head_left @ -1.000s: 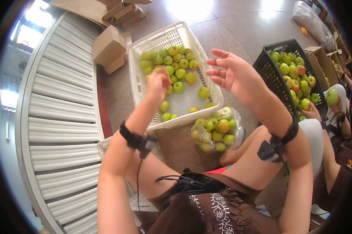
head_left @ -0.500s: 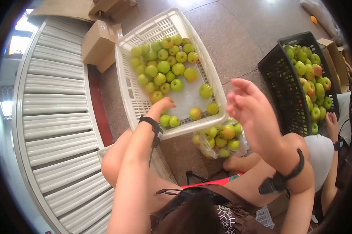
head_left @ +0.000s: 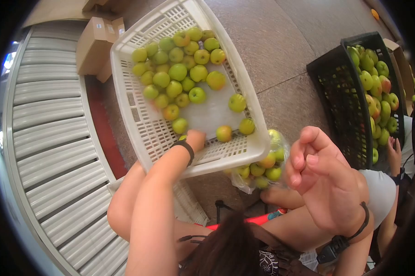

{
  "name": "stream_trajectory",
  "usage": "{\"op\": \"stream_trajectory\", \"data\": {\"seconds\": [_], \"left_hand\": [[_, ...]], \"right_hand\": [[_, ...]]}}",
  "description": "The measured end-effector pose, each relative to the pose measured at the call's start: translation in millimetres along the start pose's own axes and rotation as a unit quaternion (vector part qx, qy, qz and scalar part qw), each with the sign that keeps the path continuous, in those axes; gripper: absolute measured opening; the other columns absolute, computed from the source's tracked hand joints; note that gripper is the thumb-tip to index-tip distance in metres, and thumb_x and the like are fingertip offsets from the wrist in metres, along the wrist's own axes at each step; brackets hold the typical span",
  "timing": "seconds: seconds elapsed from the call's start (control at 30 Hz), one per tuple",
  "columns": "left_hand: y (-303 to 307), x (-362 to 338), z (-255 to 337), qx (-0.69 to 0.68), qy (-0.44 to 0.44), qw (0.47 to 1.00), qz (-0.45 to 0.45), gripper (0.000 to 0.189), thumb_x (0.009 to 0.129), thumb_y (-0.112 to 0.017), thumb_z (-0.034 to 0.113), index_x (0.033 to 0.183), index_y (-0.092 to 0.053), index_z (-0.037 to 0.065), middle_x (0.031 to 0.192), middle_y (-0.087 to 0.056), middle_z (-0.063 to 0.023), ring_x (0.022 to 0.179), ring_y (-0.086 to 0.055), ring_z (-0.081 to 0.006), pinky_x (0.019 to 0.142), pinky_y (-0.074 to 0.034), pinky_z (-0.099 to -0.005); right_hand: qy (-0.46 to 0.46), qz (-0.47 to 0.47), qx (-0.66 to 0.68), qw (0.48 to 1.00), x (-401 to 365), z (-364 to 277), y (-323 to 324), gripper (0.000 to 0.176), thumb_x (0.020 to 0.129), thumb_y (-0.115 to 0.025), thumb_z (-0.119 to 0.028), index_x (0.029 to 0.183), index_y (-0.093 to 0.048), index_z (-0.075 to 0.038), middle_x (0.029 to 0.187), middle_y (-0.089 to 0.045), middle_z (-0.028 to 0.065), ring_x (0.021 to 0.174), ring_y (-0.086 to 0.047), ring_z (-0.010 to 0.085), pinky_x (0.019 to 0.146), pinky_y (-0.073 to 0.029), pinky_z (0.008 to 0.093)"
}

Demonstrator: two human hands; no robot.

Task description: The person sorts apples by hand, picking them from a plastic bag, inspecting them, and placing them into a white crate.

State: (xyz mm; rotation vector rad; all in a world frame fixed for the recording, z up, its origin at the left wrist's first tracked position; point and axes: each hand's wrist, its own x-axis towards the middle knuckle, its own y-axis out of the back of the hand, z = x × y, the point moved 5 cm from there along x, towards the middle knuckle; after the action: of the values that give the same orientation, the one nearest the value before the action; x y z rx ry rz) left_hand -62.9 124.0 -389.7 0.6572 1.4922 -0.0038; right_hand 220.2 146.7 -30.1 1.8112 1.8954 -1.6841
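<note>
My left hand (head_left: 196, 140) reaches down into the near end of a white plastic crate (head_left: 259, 148). Its fingers are hidden behind the back of the hand, so what they hold cannot be seen. A green apple (head_left: 180, 125) lies just beyond the hand, and a reddish-green apple (head_left: 224, 133) sits to its right. Many more green apples (head_left: 178, 71) fill the far half of the crate. My right hand (head_left: 327, 179) is raised palm up, fingers loosely curled and apart, with nothing in it. It is near a clear plastic bag of apples (head_left: 273, 173) on the floor.
A black crate of apples (head_left: 324, 94) stands at the right, with another person's hand (head_left: 393, 154) beside it. Along the left runs a roller conveyor (head_left: 55, 152). A cardboard box (head_left: 94, 48) sits behind the white crate's left side.
My left hand has gone lower into the crate's near end, over where two apples lay. My right hand has moved down and to the right, turning palm up. The view has shifted slightly.
</note>
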Motion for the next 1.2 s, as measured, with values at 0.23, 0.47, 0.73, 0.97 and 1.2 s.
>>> {"op": "stream_trajectory", "data": {"seconds": [0.23, 0.47, 0.73, 0.97, 1.2], "left_hand": [[32.8, -13.3, 6.7, 0.050, -0.093, 0.993, 0.048, 0.053, 0.057, -0.076, 0.026, 0.103, -0.057, 0.008, 0.094, -0.063, -0.0112, 0.090, -0.060, -0.0279, 0.074, -0.048, -0.0364], [157.6, -112.4, 2.7, -0.359, -0.261, 0.851, 0.282, 0.056, 0.062, -0.071, 0.022, 0.109, -0.046, 0.005, 0.105, -0.056, -0.0141, 0.097, -0.055, -0.0249, 0.085, -0.044, -0.0352], [180.3, -304.1, 119.1, -0.866, -0.379, 0.324, -0.038, 0.054, 0.082, -0.047, 0.037, 0.123, -0.037, 0.003, 0.112, -0.049, -0.0191, 0.087, -0.055, -0.0225, 0.078, -0.047, -0.0281], [134.5, -346.0, 166.3, -0.889, -0.402, 0.182, -0.122, 0.059, 0.088, -0.029, 0.046, 0.127, -0.035, 0.002, 0.099, -0.055, -0.0191, 0.077, -0.051, -0.0208, 0.069, -0.045, -0.0268], [119.2, -354.0, 171.0, -0.894, -0.404, 0.146, -0.127, 0.059, 0.091, -0.024, 0.048, 0.124, -0.037, 0.001, 0.098, -0.055, -0.0167, 0.080, -0.050, -0.0215, 0.074, -0.044, -0.0290]], "right_hand": [[0.090, -0.047, -0.016, 0.995, 6.2, -22.8, 8.4, 0.020, 0.080, -0.051, -0.012, 0.098, -0.045, -0.006, 0.078, -0.048, 0.0037, 0.070, -0.047, 0.0134, 0.064, -0.039, 0.0231], [0.123, 0.001, -0.011, 0.992, 19.6, -32.5, 28.3, 0.021, 0.081, -0.047, -0.005, 0.102, -0.046, -0.002, 0.076, -0.052, 0.0036, 0.067, -0.050, 0.0113, 0.063, -0.042, 0.0224], [0.159, -0.108, -0.064, 0.979, 8.6, -29.8, 20.6, 0.018, 0.082, -0.048, -0.013, 0.099, -0.049, -0.005, 0.075, -0.052, 0.0012, 0.068, -0.050, 0.0103, 0.062, -0.043, 0.0224], [0.163, -0.251, -0.273, 0.914, -20.0, -4.3, 0.6, 0.027, 0.086, -0.044, -0.025, 0.102, -0.054, -0.006, 0.080, -0.056, 0.0010, 0.074, -0.052, 0.0094, 0.072, -0.043, 0.0250], [0.112, -0.395, -0.439, 0.799, -30.4, 28.9, -8.8, 0.052, 0.082, -0.054, -0.038, 0.118, -0.047, -0.001, 0.104, -0.055, 0.0105, 0.096, -0.053, 0.0178, 0.081, -0.043, 0.0294]]}}
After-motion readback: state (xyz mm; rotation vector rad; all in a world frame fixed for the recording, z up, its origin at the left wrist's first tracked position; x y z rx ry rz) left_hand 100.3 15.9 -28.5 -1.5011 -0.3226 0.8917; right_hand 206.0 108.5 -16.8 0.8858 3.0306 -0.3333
